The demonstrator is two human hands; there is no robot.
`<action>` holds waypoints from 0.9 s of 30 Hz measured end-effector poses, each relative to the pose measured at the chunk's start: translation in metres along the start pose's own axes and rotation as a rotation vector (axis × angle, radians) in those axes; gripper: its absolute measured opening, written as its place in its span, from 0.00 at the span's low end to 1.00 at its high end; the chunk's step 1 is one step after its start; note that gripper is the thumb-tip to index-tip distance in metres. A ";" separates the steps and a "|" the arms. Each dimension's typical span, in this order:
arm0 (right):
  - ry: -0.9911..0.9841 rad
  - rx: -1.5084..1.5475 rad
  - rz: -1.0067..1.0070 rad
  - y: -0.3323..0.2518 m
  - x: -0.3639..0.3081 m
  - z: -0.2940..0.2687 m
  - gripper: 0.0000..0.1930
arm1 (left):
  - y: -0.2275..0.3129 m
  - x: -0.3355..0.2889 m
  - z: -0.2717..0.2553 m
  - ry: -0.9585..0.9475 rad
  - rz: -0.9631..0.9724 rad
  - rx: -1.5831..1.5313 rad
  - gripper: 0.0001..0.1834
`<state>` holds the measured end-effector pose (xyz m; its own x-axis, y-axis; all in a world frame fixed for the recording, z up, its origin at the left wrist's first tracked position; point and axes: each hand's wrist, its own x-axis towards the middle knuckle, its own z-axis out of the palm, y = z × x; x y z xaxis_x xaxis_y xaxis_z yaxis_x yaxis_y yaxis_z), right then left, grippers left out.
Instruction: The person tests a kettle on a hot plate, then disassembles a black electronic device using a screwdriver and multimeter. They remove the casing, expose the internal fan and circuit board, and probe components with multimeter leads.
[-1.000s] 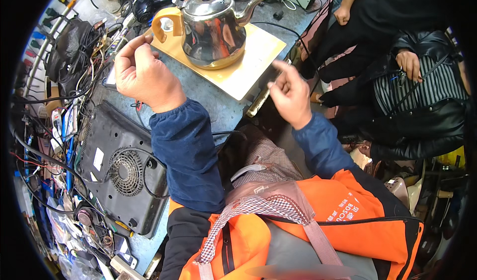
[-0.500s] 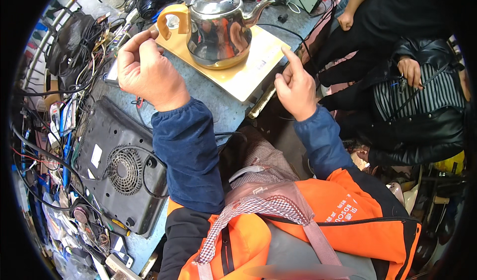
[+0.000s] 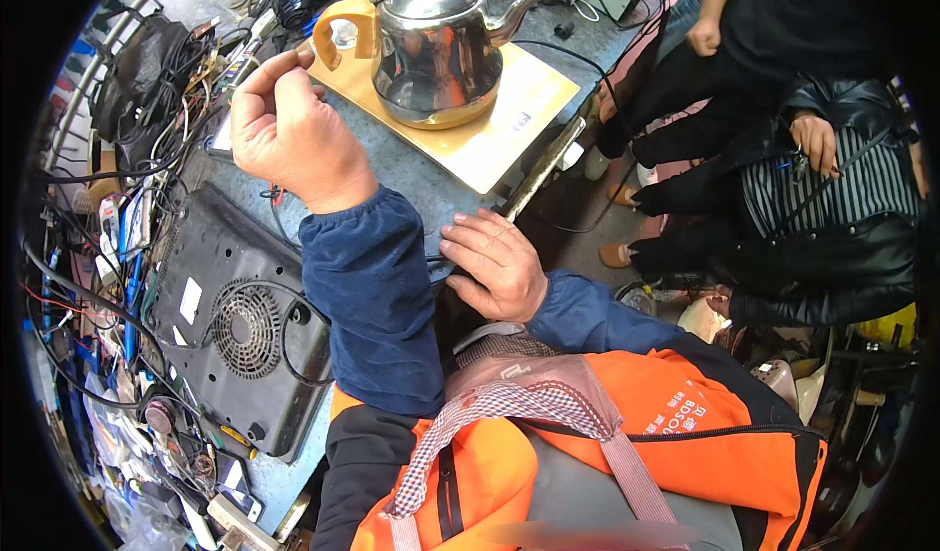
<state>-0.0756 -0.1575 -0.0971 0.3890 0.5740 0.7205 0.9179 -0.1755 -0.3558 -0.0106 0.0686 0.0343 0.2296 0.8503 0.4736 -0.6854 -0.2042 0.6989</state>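
Note:
A shiny steel kettle (image 3: 441,62) with a yellow handle (image 3: 340,37) stands on a flat cream-yellow cooktop (image 3: 524,111). My left hand (image 3: 304,140) is just left of the kettle's handle, at the cooktop's left side. Its fingers are curled in, and whatever they hold, if anything, is hidden. My right hand (image 3: 497,267) lies palm down at the bench's front edge, below the cooktop, with fingers stretched out beside a black cable. Nothing shows in it.
A black cooker housing (image 3: 230,321) with a round fan grille lies on the blue bench (image 3: 406,164). Tangled cables (image 3: 162,140) and tools crowd the left. People in dark clothes are at the right, one hand (image 3: 815,143) holding keys. A metal strip (image 3: 548,164) runs along the bench edge.
My right hand has dropped from pointing beside the cooktop's right edge to the bench's front edge, and its fingers have straightened. My left hand stays nearly where it was.

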 end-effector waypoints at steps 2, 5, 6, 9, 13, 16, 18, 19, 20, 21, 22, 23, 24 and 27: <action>-0.015 0.005 -0.001 0.004 -0.002 0.003 0.24 | 0.000 -0.001 0.001 0.002 0.014 -0.005 0.09; -0.001 0.019 -0.021 0.010 -0.005 0.005 0.25 | 0.000 -0.003 0.002 0.005 0.012 -0.022 0.09; -0.001 0.016 -0.025 0.012 -0.006 0.005 0.24 | 0.000 -0.003 0.003 0.008 0.011 -0.032 0.09; 0.004 0.019 -0.027 0.013 -0.006 0.006 0.24 | 0.002 -0.003 0.003 0.003 0.009 -0.029 0.09; 0.022 0.011 -0.022 0.013 -0.006 0.007 0.21 | 0.001 -0.003 0.002 0.008 0.008 -0.023 0.09; 0.034 0.017 -0.022 0.012 -0.006 0.008 0.23 | -0.002 -0.002 0.001 0.004 0.010 -0.021 0.08; 0.040 0.018 -0.017 0.011 -0.006 0.009 0.23 | -0.003 0.000 0.001 0.002 0.022 -0.016 0.08; 0.042 0.018 -0.015 0.011 -0.006 0.009 0.23 | -0.004 0.000 0.001 -0.001 0.028 -0.018 0.08; 0.039 0.020 -0.013 0.011 -0.006 0.009 0.23 | -0.004 0.000 0.000 -0.002 0.027 -0.013 0.08; 0.037 0.022 -0.010 0.011 -0.005 0.009 0.23 | -0.005 0.000 0.000 -0.008 0.025 -0.005 0.08; 0.034 0.024 -0.008 0.011 -0.005 0.009 0.23 | -0.006 0.000 -0.001 -0.010 -0.015 -0.011 0.09; 0.033 0.024 -0.008 0.011 -0.005 0.009 0.23 | -0.007 0.000 -0.002 -0.017 -0.056 -0.013 0.10; 0.033 0.024 -0.009 0.012 -0.005 0.008 0.23 | -0.009 0.000 -0.003 -0.019 -0.081 -0.025 0.10; 0.030 0.033 -0.002 0.012 -0.005 0.007 0.23 | -0.018 0.000 -0.005 0.119 -0.224 0.051 0.18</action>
<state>-0.0670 -0.1563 -0.1091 0.3897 0.5503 0.7384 0.9159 -0.1476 -0.3733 -0.0015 0.0741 0.0190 0.2869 0.9275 0.2398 -0.5902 -0.0261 0.8069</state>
